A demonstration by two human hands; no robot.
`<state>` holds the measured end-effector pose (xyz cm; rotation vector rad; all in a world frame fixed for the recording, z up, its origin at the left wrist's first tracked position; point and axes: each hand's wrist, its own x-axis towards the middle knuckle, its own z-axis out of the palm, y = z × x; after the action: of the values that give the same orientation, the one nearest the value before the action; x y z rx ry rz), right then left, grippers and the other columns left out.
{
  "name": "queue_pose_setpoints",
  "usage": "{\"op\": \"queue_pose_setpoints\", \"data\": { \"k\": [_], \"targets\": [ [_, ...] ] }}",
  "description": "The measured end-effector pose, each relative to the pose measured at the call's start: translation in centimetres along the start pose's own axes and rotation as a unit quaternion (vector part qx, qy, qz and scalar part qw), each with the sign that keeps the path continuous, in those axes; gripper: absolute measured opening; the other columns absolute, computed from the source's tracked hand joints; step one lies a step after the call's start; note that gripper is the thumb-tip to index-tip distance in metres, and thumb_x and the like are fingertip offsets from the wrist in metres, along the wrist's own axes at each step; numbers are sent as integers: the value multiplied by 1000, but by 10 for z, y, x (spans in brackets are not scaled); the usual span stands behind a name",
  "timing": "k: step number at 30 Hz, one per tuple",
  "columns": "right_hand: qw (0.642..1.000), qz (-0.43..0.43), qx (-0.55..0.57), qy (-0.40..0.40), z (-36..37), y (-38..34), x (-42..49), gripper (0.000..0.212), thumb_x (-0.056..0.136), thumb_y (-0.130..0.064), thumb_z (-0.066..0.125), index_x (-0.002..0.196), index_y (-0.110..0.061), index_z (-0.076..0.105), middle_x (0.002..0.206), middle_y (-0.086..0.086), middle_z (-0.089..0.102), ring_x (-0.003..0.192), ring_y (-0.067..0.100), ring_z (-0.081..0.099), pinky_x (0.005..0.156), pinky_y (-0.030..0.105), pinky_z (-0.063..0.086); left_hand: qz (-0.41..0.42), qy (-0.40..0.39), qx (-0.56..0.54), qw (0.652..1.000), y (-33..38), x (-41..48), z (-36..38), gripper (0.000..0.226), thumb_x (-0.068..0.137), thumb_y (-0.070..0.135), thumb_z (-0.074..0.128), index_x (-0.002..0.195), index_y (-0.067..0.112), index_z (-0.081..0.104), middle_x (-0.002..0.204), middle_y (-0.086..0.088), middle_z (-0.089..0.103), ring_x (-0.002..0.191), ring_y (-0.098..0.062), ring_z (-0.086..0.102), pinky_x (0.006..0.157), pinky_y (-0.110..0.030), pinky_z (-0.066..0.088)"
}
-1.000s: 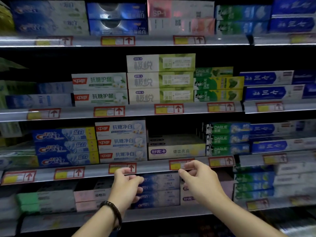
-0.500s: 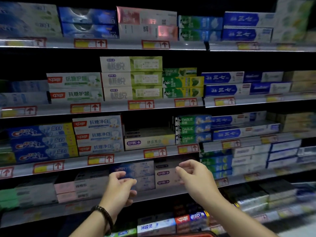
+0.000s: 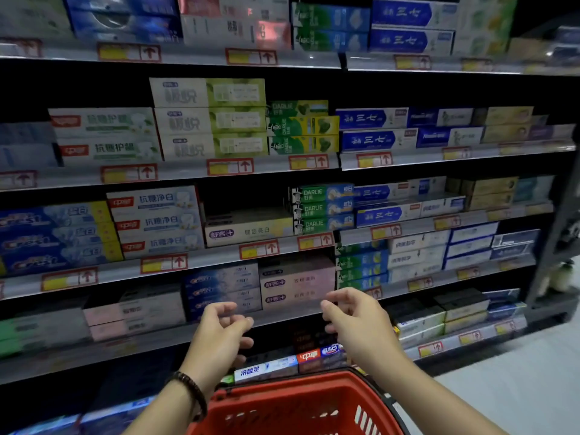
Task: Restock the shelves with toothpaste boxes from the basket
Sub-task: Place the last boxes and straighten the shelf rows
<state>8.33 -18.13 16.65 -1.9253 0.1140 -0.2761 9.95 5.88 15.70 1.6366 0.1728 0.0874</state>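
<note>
Left hand (image 3: 219, 328): held up in front of a lower shelf edge, fingers loosely curled and slightly apart, nothing gripped.
Bracelet (image 3: 191, 390): dark beads, worn on the left wrist.
Right hand (image 3: 354, 321): held level with the left, well apart from it, fingers loosely bent and spread, nothing gripped.
Basket (image 3: 292, 400): red plastic, bottom centre, seen below and between both forearms; contents hidden by the near wall.
Toothpaste boxes (image 3: 266, 368): 2 lying end to end just above the basket's far rim, 1 white-blue, 1 red-blue; whether inside the basket or on the shelf behind cannot be told.
Shelves (image 3: 201, 262): tiers packed with stacked boxes, fronts facing out.
Price tags (image 3: 163, 263): red-yellow with arrows, fixed along each shelf edge.
Crest stack (image 3: 53, 240): 3 blue boxes, left on the tier above the hands.
Single box (image 3: 248, 230): 1 pale box, same tier, dark space above it, set between a white-red stack and the Darlie stack (image 3: 323, 208) of 3.
Floor (image 3: 518, 372): pale, lower right.
</note>
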Motion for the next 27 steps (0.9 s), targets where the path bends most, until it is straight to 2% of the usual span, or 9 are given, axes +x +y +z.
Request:
{"op": "queue_pose_setpoints", "data": {
  "k": [3,6,8,15,20,27],
  "targets": [
    [1000,10,0,7,-3,9,-12,8,99,-39,71,105,-34,70,85,-6,78,81,10,76,80,42,63,5,-6,14,1000,-1,-12,0,29,102,20,65,127,22,52,116,-1,63,91,-26,73,68,-38,59],
    [1000,21,14,8,-4,19,-21,12,97,-43,71,106,-35,70,87,-7,78,82,13,76,82,52,63,6,-15,10,1000,-3,-23,-2,27,102,19,64,126,23,52,115,-2,63,93,-26,73,71,-39,60],
    [999,25,21,8,-3,26,-28,13,97,-42,71,108,-35,70,88,-7,78,81,14,76,83,54,63,3,-14,14,1000,-7,-30,-3,26,102,19,64,126,22,53,115,-2,63,92,-26,73,71,-39,60],
    [999,31,34,-1,0,47,-44,14,100,-40,70,113,-34,69,90,-7,79,82,10,77,85,51,63,-19,-2,-5,1000,-27,-42,-6,25,101,14,65,124,20,56,113,-6,66,85,-26,73,66,-40,55],
    [997,55,53,-1,1,53,-64,11,102,-33,68,113,-29,69,92,-1,79,78,9,77,81,43,63,-35,-11,-3,999,-39,-59,-6,22,102,14,64,122,20,56,113,-6,66,83,-26,73,63,-38,54],
    [995,71,73,0,-3,50,-98,14,102,-34,68,114,-26,71,97,-1,79,78,9,78,79,38,62,-27,-29,20,999,-45,-93,-10,22,103,18,63,123,21,56,113,-5,67,90,-26,75,69,-38,60]
  ]
}}
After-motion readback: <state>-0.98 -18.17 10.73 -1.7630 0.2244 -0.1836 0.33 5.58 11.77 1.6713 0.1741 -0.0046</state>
